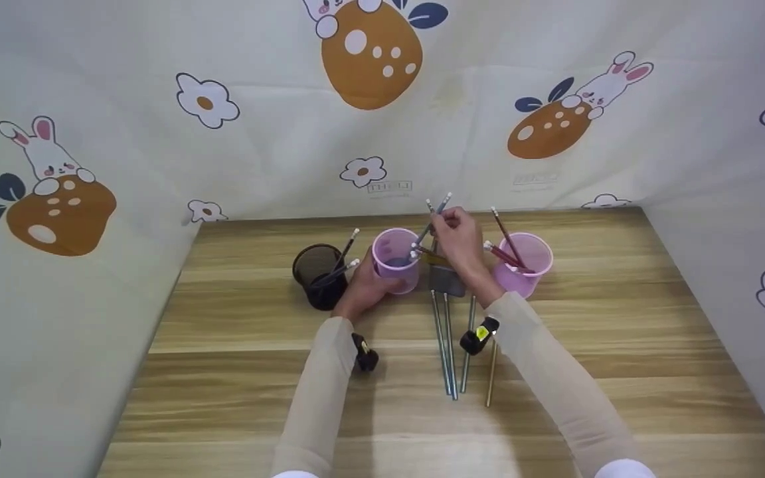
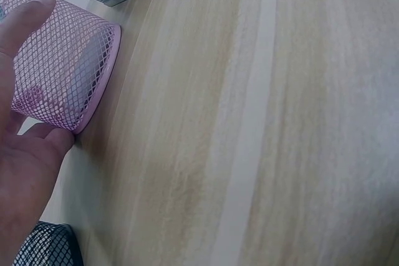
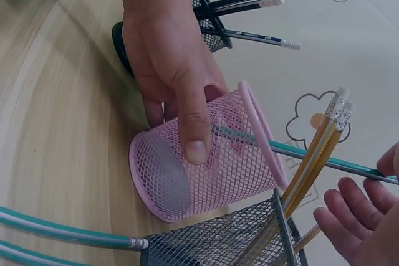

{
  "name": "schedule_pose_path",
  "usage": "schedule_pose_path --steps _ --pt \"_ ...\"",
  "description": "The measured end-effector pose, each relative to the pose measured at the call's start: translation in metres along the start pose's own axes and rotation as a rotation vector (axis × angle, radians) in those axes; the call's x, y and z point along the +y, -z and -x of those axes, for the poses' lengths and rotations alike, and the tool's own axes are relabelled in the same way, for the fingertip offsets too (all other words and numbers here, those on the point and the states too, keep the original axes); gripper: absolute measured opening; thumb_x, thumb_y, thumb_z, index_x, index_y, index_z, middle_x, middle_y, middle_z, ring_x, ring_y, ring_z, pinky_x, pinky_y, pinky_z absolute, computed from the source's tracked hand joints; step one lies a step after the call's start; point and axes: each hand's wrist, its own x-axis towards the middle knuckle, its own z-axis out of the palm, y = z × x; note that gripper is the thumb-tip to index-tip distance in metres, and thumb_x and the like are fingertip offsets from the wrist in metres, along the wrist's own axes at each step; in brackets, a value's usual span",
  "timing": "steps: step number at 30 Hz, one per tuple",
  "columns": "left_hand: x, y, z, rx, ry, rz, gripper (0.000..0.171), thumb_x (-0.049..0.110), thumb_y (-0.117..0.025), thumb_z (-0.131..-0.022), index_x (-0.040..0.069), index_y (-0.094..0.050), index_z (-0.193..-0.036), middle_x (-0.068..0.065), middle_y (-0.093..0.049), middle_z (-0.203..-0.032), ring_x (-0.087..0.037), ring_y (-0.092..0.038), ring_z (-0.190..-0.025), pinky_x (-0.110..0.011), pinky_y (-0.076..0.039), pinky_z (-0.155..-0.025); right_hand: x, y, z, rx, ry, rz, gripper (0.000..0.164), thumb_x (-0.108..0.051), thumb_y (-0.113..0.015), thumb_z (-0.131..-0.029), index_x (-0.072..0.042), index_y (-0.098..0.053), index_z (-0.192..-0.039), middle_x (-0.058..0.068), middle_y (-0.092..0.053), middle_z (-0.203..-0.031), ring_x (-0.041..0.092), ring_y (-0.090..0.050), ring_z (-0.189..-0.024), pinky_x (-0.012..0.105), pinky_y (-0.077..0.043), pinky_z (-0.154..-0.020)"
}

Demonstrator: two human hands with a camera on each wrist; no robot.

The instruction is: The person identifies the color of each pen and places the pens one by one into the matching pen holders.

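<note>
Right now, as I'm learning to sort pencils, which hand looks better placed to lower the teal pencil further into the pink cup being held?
Probably the right hand: it pinches the teal pencil, whose lower end reaches inside the pink cup. The left hand is occupied gripping that cup.

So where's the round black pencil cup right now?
In the head view, the black cup stands at the left, beside the left hand holding a pink cup.

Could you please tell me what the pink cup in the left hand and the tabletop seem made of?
The pink cup looks like smooth painted metal, perhaps plastic, from its fine open mesh and solid rim. The tabletop seems wood or laminate, satin-finished, from its streaky grain and soft sheen.
</note>
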Motion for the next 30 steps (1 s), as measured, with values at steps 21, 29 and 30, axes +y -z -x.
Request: schedule_pose_path --steps 21,29,30 --pt "-0.001 -0.003 0.001 -0.009 -0.026 0.080 0.090 0.004 -0.081 -0.072 0.008 -0.037 -0.150 -0.016 -0.054 -0.141 -0.030 -0.051 -0.132 -0.043 -0.038 -0.118 0.012 -0.002 0.003 -0.119 -0.018 0.270 0.027 -0.033 -0.072 -0.091 -0.012 -0.079 -0.106 0.009 -0.078 -0.103 0.017 -0.065 -0.087 0.026 -0.051 -0.076" --pt "0.000 -0.002 0.001 -0.008 -0.027 0.119 0.091 -0.001 -0.080 -0.072 0.003 -0.034 -0.151 -0.023 -0.052 -0.143 -0.038 -0.048 -0.135 -0.049 -0.034 -0.120 0.015 -0.001 0.002 -0.108 0.002 0.272 0.024 -0.028 -0.070 -0.093 -0.009 -0.079 -0.104 0.007 -0.076 -0.091 0.015 -0.060 -0.080 0.022 -0.047 -0.069" --pt "0.000 -0.002 0.001 -0.004 -0.023 0.115 0.092 0.001 -0.081 -0.072 0.005 -0.034 -0.151 -0.021 -0.052 -0.143 -0.036 -0.049 -0.135 -0.048 -0.035 -0.120 0.016 -0.001 0.002 -0.110 0.000 0.275 0.024 -0.028 -0.069 -0.093 -0.010 -0.079 -0.105 0.008 -0.076 -0.094 0.015 -0.062 -0.082 0.023 -0.049 -0.071"
